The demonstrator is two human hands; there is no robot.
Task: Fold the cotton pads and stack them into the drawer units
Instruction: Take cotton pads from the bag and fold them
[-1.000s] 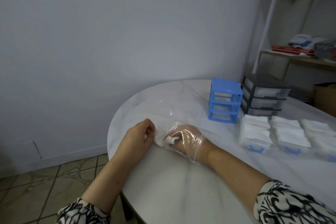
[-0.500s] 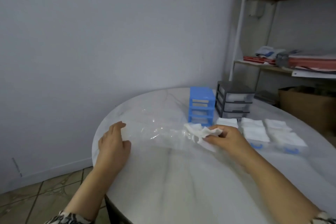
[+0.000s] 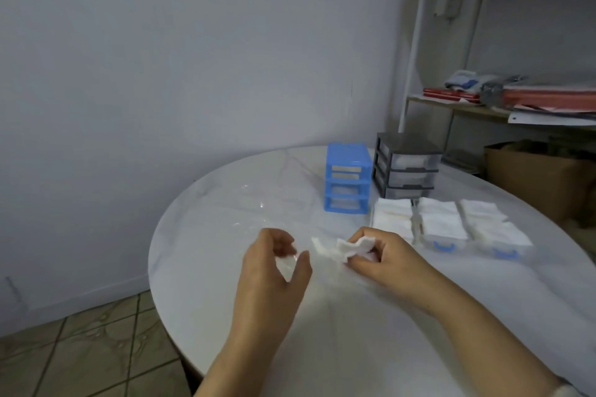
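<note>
My right hand (image 3: 387, 259) pinches a crumpled white cotton pad (image 3: 338, 248) just above the white round table (image 3: 206, 255). My left hand (image 3: 274, 267) is close beside it on the left, fingers curled, thumb and fingertips nipping a shiny bit of clear plastic bag (image 3: 288, 263). A blue drawer unit (image 3: 346, 177) with bare slots stands at the back of the table. A black drawer unit (image 3: 408, 164) stands to its right. In front of them lie three pulled-out drawers with blue handles (image 3: 443, 226), filled with stacked white pads.
The rest of the clear bag (image 3: 258, 208) lies flat on the table left of the blue unit. A metal shelf (image 3: 503, 106) with papers and a cardboard box (image 3: 532, 177) stand behind the table on the right. Tiled floor shows at lower left.
My right hand came out of the clear bag with the pad. My left hand lifted off the bag's left end and moved right, close to the right hand.
</note>
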